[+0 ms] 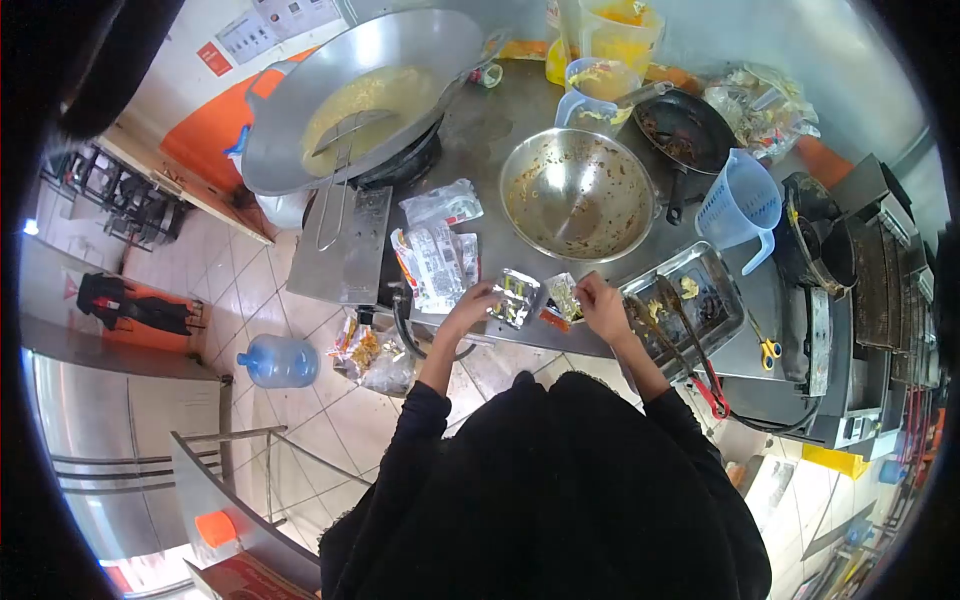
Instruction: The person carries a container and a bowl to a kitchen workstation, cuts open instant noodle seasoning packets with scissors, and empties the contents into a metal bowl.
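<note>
At the front edge of the steel counter [500, 90], my left hand [474, 306] grips a shiny silver foil sachet [514, 298] between its fingers. My right hand [602, 308] pinches the edge of a second small sachet [562, 297], clear with greenish contents. An orange-red sachet [554, 319] hangs just under it; whether the two are joined I cannot tell. Printed plastic wrappers [432, 265] lie flat beside my left hand, a clear bag [440, 203] behind them. Beyond both hands sits a steel mixing bowl [575, 200], its inside smeared with brown and yellow bits.
A large wok [370, 45] with yellowish liquid and a wire skimmer [345, 155] stands back left. To the right are a tray [735, 290] with tongs [690, 330], scissors [768, 350], a frying pan [690, 130] and a measuring jug [738, 200]. A water bottle [280, 361] lies on the floor.
</note>
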{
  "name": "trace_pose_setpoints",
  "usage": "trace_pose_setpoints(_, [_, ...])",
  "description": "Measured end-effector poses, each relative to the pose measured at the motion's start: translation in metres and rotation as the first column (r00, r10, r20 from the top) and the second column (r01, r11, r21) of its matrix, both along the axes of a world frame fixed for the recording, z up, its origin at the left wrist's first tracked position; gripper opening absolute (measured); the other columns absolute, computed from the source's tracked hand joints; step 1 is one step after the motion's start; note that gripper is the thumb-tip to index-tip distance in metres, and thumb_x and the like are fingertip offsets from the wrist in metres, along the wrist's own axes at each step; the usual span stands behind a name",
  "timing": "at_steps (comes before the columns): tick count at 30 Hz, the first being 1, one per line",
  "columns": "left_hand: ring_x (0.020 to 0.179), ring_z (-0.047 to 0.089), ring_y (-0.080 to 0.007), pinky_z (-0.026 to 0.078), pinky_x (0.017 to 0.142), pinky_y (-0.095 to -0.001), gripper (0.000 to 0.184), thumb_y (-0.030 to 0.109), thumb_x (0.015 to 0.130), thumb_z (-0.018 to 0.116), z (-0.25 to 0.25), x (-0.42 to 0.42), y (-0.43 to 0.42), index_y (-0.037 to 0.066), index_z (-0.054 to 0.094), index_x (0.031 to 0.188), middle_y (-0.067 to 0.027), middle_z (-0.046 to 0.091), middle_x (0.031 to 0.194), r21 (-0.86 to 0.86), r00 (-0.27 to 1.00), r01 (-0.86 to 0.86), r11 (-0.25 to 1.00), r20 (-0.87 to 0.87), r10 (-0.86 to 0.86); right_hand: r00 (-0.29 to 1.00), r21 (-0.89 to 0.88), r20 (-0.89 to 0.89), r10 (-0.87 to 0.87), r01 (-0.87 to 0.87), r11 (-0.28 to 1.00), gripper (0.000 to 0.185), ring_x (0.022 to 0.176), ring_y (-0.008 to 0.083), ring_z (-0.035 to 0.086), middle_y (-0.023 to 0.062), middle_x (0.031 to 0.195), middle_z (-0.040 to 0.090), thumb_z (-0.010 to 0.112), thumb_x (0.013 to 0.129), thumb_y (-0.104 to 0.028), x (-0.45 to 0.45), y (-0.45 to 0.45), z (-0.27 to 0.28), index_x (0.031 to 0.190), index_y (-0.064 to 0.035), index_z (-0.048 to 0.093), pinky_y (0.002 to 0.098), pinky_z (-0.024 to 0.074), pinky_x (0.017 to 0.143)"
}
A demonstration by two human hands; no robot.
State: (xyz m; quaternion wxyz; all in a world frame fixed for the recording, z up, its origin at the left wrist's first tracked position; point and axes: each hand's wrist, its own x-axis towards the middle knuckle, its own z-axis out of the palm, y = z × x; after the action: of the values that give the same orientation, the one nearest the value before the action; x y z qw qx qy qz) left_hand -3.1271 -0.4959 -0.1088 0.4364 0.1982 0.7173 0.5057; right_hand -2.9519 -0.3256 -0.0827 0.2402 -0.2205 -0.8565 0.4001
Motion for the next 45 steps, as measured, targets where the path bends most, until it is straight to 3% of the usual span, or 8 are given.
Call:
trace_pose_setpoints(1, [0.081, 0.048, -0.0123, 0.042, 0.063, -0.0307, 0.031, 0.021, 0.072, 0.053, 0.006, 0.002, -0.004, 0.01, 0.045, 0.1, -0.0004, 0.05, 0.095, -0.008, 0.985, -0.032, 0.999, 0.17, 0.033, 0.995, -0.12, -0.093, -0.02, 0.009, 0.993, 0.008, 0.052, 0.0223, 0.052, 0.0093, 0.061, 0.053, 0.053, 0.073, -0.005, 0.001, 0.002, 0.003, 0.073, -0.0019, 0.046, 0.0269, 0.0403, 0.05])
trace_pose_setpoints(5, [0.069, 0.047, -0.0055, 0.038, 0.055, -0.0163, 0.044, 0.009, 0.076, 0.05, 0.024, 0.03, -0.011, 0.009, 0.03, 0.115, -0.0013, 0.049, 0.085, 0.208, 0.884, -0.254, 0.945, 0.446, 0.14, 0.981, -0.536, -0.194, -0.033, -0.078, 0.841, 0.012, 0.056, 0.0036, 0.042, -0.0013, 0.061, 0.047, 0.055, 0.075, -0.006, 0.014, 0.002, 0.014, 0.076, 0.0002, 0.045, 0.0183, 0.0347, 0.05])
trace_pose_setpoints(9, [0.059, 0.04, -0.005, 0.032, 0.048, -0.0171, 0.051, -0.001, 0.073, 0.049, 0.033, 0.061, -0.011, 0.008, 0.027, 0.118, 0.0021, 0.044, 0.078, 0.273, 0.892, -0.32, 0.907, 0.411, 0.191, 0.975, -0.663, -0.223, 0.005, -0.156, 0.732, 0.011, 0.059, 0.0046, 0.044, -0.0002, 0.063, 0.049, 0.056, 0.075, -0.007, 0.014, -0.009, 0.022, 0.075, -0.0001, 0.047, 0.0184, 0.0353, 0.053])
trace_pose_setpoints(22, [0.067, 0.041, -0.0025, 0.034, 0.056, -0.0172, 0.035, 0.011, 0.081, 0.045, 0.053, 0.106, 0.006, 0.014, 0.029, 0.112, 0.0039, 0.046, 0.082, 0.39, 0.837, -0.352, 0.851, 0.539, 0.1, 0.98, -0.651, -0.189, -0.059, -0.08, 0.754, 0.011, 0.054, 0.0048, 0.045, 0.0013, 0.06, 0.051, 0.056, 0.075, -0.009, 0.022, -0.011, 0.021, 0.075, -0.0002, 0.049, 0.0187, 0.0358, 0.05])
trace_pose_setpoints(28, [0.083, 0.042, -0.0062, 0.037, 0.069, -0.02, 0.039, 0.009, 0.082, 0.042, 0.061, 0.125, 0.018, 0.008, 0.024, 0.117, -0.0011, 0.043, 0.098, 0.451, 0.984, -0.147, 0.881, 0.157, 0.084, 0.968, -0.475, -0.176, -0.178, 0.074, 0.877, 0.014, 0.048, 0.0042, 0.04, 0.0, 0.054, 0.049, 0.057, 0.074, -0.011, 0.019, -0.029, 0.024, 0.075, 0.0006, 0.049, 0.0193, 0.0333, 0.044])
trace_pose_setpoints(37, [0.09, 0.039, -0.011, 0.034, 0.077, -0.0228, 0.032, 0.008, 0.083, 0.039, 0.052, 0.145, 0.039, 0.002, 0.025, 0.112, -0.0067, 0.04, 0.1, 0.47, 0.947, -0.304, 0.828, 0.244, 0.209, 0.988, -0.343, -0.103, -0.117, 0.075, 0.936, 0.023, 0.043, 0.0089, 0.036, 0.0037, 0.05, 0.043, 0.06, 0.072, -0.014, 0.031, -0.029, 0.035, 0.077, -0.0004, 0.041, 0.0242, 0.0323, 0.04])
trace_pose_setpoints(44, [0.086, 0.038, -0.009, 0.034, 0.074, -0.0216, 0.033, 0.007, 0.082, 0.039, 0.062, 0.153, 0.047, 0.001, 0.024, 0.111, -0.0063, 0.039, 0.097, 0.524, 0.968, -0.232, 0.819, 0.037, 0.25, 0.982, -0.444, -0.116, -0.147, 0.081, 0.892, 0.028, 0.045, 0.0128, 0.041, 0.0068, 0.053, 0.045, 0.057, 0.074, -0.022, 0.037, -0.021, 0.061, 0.082, -0.0012, 0.039, 0.0271, 0.0332, 0.042])
trace_pose_setpoints(45, [0.086, 0.038, -0.0086, 0.034, 0.074, -0.0212, 0.033, 0.006, 0.082, 0.039, 0.066, 0.154, 0.048, 0.001, 0.024, 0.111, -0.0061, 0.039, 0.097, 0.488, 0.97, -0.236, 0.84, 0.063, 0.236, 0.983, -0.337, -0.085, -0.162, 0.124, 0.933, 0.026, 0.041, 0.0208, 0.043, 0.0124, 0.05, 0.045, 0.053, 0.076, -0.024, 0.036, -0.019, 0.056, 0.078, -0.0006, 0.042, 0.0292, 0.0335, 0.041])
